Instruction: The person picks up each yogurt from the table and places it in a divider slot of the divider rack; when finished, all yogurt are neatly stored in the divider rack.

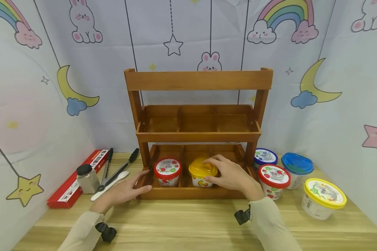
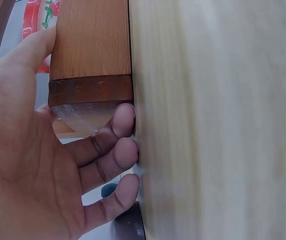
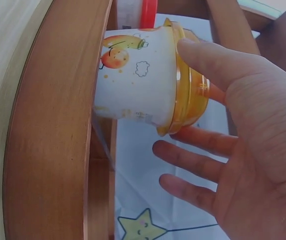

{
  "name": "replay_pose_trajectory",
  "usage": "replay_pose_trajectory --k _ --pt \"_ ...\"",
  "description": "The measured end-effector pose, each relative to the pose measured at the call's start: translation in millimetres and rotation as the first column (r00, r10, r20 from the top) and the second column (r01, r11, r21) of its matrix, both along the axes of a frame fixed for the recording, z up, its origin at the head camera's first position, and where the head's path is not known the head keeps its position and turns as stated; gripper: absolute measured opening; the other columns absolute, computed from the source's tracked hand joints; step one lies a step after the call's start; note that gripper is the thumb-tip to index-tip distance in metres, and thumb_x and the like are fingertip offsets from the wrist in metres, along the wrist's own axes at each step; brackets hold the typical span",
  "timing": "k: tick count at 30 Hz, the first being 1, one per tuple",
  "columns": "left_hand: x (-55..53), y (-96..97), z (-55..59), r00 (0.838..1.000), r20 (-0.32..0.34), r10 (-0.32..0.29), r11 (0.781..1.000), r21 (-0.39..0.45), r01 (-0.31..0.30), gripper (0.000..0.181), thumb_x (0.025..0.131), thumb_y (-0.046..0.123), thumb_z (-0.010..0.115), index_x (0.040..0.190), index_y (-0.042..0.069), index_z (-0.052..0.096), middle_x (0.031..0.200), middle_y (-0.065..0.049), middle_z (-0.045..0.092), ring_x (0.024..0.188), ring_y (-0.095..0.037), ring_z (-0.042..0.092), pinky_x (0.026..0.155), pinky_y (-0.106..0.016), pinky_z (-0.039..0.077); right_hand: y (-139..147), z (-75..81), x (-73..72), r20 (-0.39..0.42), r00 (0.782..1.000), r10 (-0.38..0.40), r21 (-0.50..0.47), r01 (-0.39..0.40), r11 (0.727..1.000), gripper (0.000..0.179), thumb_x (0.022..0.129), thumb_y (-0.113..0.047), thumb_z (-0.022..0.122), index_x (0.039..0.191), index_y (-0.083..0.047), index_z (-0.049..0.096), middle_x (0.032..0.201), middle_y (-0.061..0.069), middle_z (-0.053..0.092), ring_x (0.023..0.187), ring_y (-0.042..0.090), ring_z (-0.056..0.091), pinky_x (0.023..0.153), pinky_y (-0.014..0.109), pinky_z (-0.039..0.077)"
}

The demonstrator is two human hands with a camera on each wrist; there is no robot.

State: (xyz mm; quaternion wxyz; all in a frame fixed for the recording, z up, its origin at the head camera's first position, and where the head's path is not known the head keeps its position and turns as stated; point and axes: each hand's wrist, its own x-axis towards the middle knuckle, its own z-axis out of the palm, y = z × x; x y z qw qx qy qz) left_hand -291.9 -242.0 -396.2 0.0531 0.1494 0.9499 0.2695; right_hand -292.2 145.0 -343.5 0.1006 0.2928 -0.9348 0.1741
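A two-tier wooden rack (image 1: pixel 198 136) stands at the back of the table. My left hand (image 1: pixel 125 190) holds its lower left corner. In the left wrist view the thumb (image 2: pixel 40 45) touches the front board's edge, with the other fingers loosely bent by its end. A white tub with a domed yellow lid (image 1: pixel 202 170) sits in the lower tier's middle compartment. My right hand (image 1: pixel 230 174) grips it by the lid, thumb and index finger on opposite sides; the remaining fingers are spread off it. A red-lidded tub (image 1: pixel 168 170) stands in the compartment to its left.
Right of the rack are tubs with purple (image 1: pixel 265 156), red (image 1: pixel 274 177), blue (image 1: pixel 297 165) and yellow (image 1: pixel 325 195) lids. On the left lie a red box (image 1: pixel 70 190), a black-capped jar (image 1: pixel 88 179), black-tipped tongs (image 1: pixel 119 171) and a white spoon (image 1: pixel 111 184).
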Motion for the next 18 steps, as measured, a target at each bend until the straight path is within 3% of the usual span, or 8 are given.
replay_pose_trajectory --k 5,9,16,18 --pt "-1.4 2.5 -0.3 1.000 -0.003 0.010 1.000 -0.010 -0.010 0.077 0.095 0.057 0.058 0.158 0.024 0.029 0.105 -0.009 0.069 0.068 -0.010 0.065 0.082 -0.051 0.050 2 2.8 5.5 -0.005 1.000 0.003 0.019 -0.003 1.000 0.050 0.093 -0.043 0.070 0.136 -0.020 0.061 0.133 0.007 0.058 0.108 0.023 0.062 0.086 0.047 0.054" --pt "-2.1 4.1 -0.4 1.000 -0.005 0.011 1.000 -0.009 -0.011 0.077 0.095 0.059 0.058 0.158 0.025 0.029 0.115 -0.014 0.067 0.069 -0.010 0.065 0.085 -0.053 0.049 8 3.6 10.4 -0.010 1.000 -0.001 0.022 0.002 1.000 0.050 0.093 -0.043 0.070 0.137 -0.021 0.061 0.134 0.007 0.058 0.114 0.026 0.062 0.092 0.049 0.052" --pt "-1.4 3.8 0.0 1.000 0.005 0.013 1.000 -0.014 -0.013 0.078 0.094 0.060 0.057 0.158 0.025 0.029 0.101 -0.007 0.070 0.069 -0.010 0.065 0.085 -0.053 0.049 20 7.0 17.5 0.005 1.000 -0.004 0.005 0.004 1.000 0.050 0.094 -0.041 0.070 0.138 -0.021 0.059 0.135 0.005 0.058 0.119 0.027 0.060 0.096 0.051 0.050" --pt "-0.6 2.9 -0.1 1.000 0.004 0.014 1.000 -0.011 -0.014 0.079 0.094 0.060 0.058 0.158 0.024 0.029 0.112 -0.013 0.069 0.070 -0.010 0.065 0.087 -0.055 0.048 23 8.0 18.9 0.016 1.000 -0.005 0.004 0.005 1.000 0.049 0.095 -0.040 0.069 0.139 -0.022 0.059 0.135 0.005 0.059 0.120 0.028 0.059 0.096 0.052 0.050"
